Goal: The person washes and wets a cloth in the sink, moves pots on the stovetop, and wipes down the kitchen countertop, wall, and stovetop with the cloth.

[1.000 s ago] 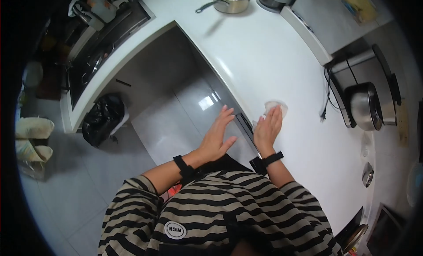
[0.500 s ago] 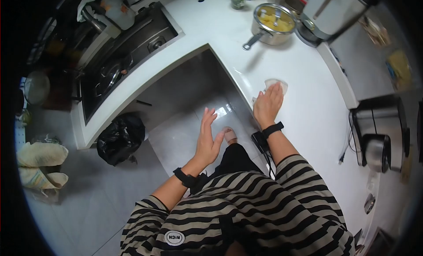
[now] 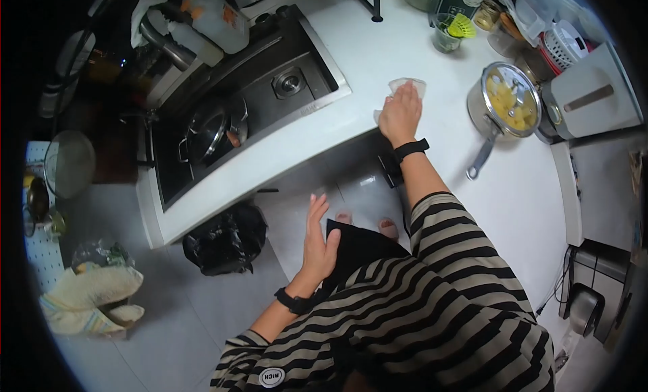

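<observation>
A pale cloth (image 3: 409,86) lies on the white counter (image 3: 445,169) near its inner corner, right of the sink. My right hand (image 3: 401,113) rests flat on the cloth, pressing it to the surface, with part of it showing past the fingertips and beside the palm. Over the floor, in front of my body, my left hand (image 3: 318,247) hangs in the air with its fingers apart and nothing in it. Right of the cloth stands a steel pot (image 3: 487,108) with a glass lid and yellow pieces inside, its handle toward me.
The sink (image 3: 307,81) at the left holds a lidded pan (image 3: 206,132). A black bag (image 3: 226,240) hangs below the counter edge. Behind the pot are a green-topped cup (image 3: 447,38), a white basket (image 3: 565,44) and a grey appliance (image 3: 594,95).
The view has turned and moved toward the sink. My right hand has slid with the cloth along the counter to the corner. My left hand stays raised and empty.
</observation>
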